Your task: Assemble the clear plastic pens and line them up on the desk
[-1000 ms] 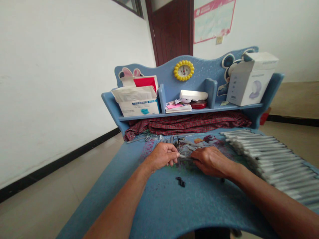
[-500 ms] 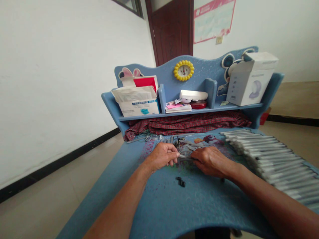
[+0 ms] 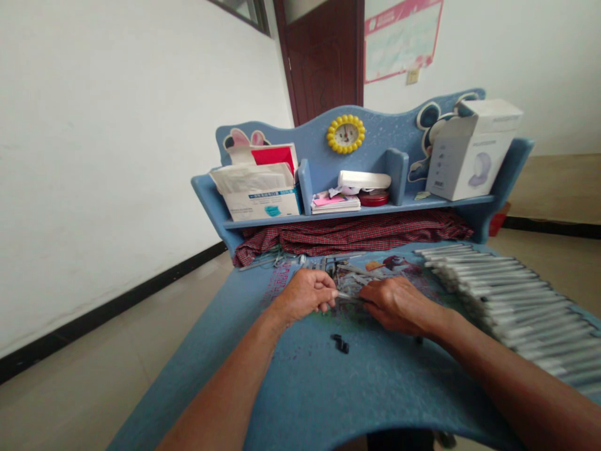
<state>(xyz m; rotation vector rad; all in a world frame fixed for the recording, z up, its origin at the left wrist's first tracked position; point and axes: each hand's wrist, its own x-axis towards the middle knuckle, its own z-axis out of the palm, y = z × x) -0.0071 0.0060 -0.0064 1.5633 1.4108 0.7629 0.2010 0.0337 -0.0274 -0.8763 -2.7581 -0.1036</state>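
Note:
Over the middle of the desk, my left hand [image 3: 310, 292] pinches one end of a slim, pale, see-through pen [image 3: 346, 296] between thumb and fingertips. My right hand [image 3: 394, 302] is closed at the pen's other, darker end, and its fingers hide that part. Just behind both hands lies a loose heap of pen parts [image 3: 347, 270], thin clear and dark pieces. Several small black pieces [image 3: 340, 343], perhaps caps, lie on the desk in front of the hands. To the right, many similar pens [image 3: 511, 300] are stacked side by side in a long pile.
The blue desk [image 3: 300, 394] has a raised shelf [image 3: 328, 218] at the back. On it stand a mask box [image 3: 260, 203], papers [image 3: 335, 203], a red round tin [image 3: 374, 198] and a tall white box [image 3: 472, 153]. A checked cloth [image 3: 357, 233] lies bunched beneath.

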